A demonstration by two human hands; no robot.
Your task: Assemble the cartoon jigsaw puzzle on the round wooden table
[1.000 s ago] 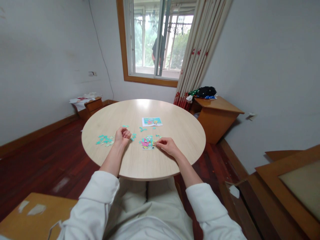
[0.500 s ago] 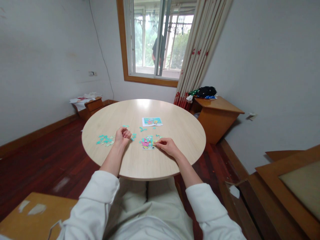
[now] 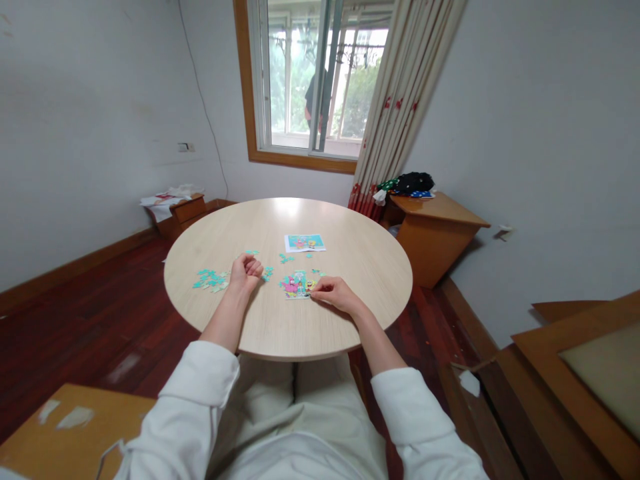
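A partly joined jigsaw puzzle (image 3: pixel 297 285) with pink, turquoise and yellow cartoon figures lies on the round table (image 3: pixel 295 333). At its lower right edge my right hand (image 3: pixel 334 293) pinches with thumb and forefinger, apparently on a puzzle piece that the fingers mostly cover. My left hand (image 3: pixel 247 270) is curled closed above the table, left of the puzzle; whether anything is inside it is hidden. Loose turquoise puzzle pieces (image 3: pixel 210 280) lie in a heap left of that wrist. Several others (image 3: pixel 287 259) are scattered behind the puzzle.
Beyond the puzzle lies a printed reference picture (image 3: pixel 305 243). A wooden cabinet (image 3: pixel 435 227) with cloths on top stands at the back right, beside a curtain (image 3: pixel 400 100). A wooden surface (image 3: pixel 70 427) is at the lower left. Through the window, a person (image 3: pixel 317 103) is partly visible.
My right hand has shifted slightly down along the puzzle's right edge, and more of the yellow figure there shows. The left hand stays put.
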